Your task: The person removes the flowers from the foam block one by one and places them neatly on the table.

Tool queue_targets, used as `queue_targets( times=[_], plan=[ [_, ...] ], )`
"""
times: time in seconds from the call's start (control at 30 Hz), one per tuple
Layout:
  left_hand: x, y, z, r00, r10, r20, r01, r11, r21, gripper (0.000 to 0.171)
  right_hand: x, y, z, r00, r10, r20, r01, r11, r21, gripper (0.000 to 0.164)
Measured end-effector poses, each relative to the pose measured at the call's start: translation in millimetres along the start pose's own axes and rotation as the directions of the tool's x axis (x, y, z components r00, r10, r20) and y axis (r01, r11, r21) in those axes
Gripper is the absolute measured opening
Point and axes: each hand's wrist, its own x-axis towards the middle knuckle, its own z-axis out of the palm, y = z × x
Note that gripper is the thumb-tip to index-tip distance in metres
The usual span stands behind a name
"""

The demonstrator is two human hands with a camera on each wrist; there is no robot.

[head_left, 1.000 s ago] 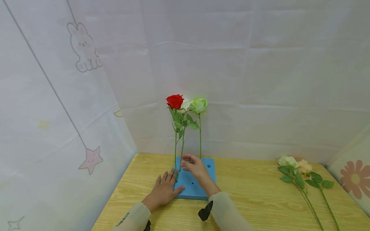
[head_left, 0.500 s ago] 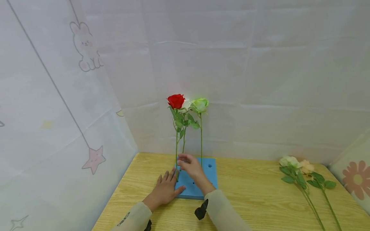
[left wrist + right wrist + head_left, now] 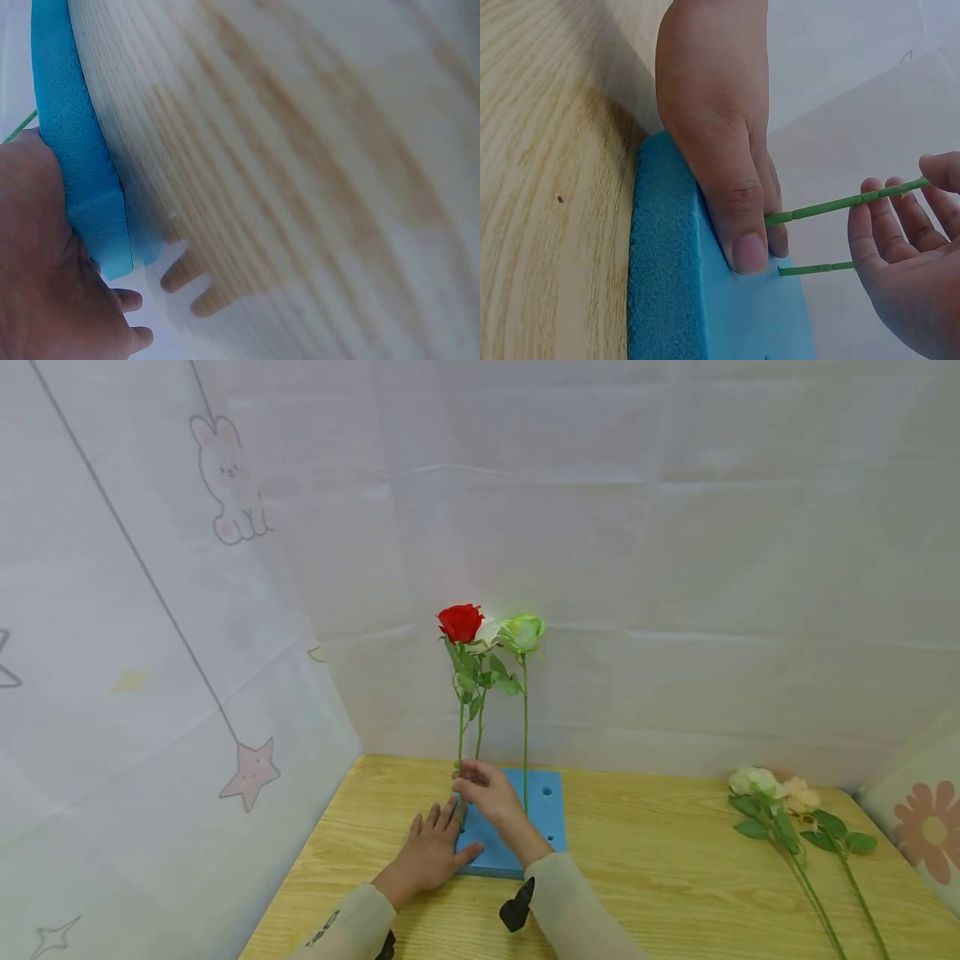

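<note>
Left hand [image 3: 429, 853]: laid flat, fingers spread, at the left edge of the blue block; thumb on its top near the front-left corner.
Right hand [image 3: 491, 795]: fingers and thumb loosely bent about the red rose's stem; can't tell if they pinch it.
Red rose [image 3: 461, 623]: upright, stem base in the block's top by its left edge, just beside the left hand.
White rose [image 3: 487, 634]: upright behind the red one, bloom partly hidden; foot of stem hidden by right hand in the head view.
Green rose [image 3: 522, 633]: upright, right of the other two; lower stem runs behind the right wrist.
Blue block [image 3: 491, 847]: flat on the table [image 3: 637, 860], near its back edge, left of centre; holes visible near its right edge.
Loose flowers: cream rose [image 3: 756, 783] and peach flower [image 3: 800, 795], lying by the table's right edge, blooms toward the back-right corner.
Backdrop: pale cloth [image 3: 562, 552], rabbit print [image 3: 232, 485] at left.
</note>
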Motion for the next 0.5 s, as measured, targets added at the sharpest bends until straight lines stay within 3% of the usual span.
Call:
queue_targets(
  times=[0.27, 0.5],
  plan=[
    [-1.5, 1.4, -0.9, 1.0, -0.015, 0.014, 0.015, 1.0, -0.02, 0.093, 1.2, 2.1, 4.4, 0.999, 0.003, 0.032, -0.006, 0.997, 0.075, 0.03],
    [-3.8, 4.4, -6.7, 1.0, -0.009, 0.026, 0.01, 1.0, -0.026, 0.093, -0.9, 3.0, 6.1, 0.998, 0.001, 0.059, -0.006, 0.996, 0.088, 0.024]
  ],
)
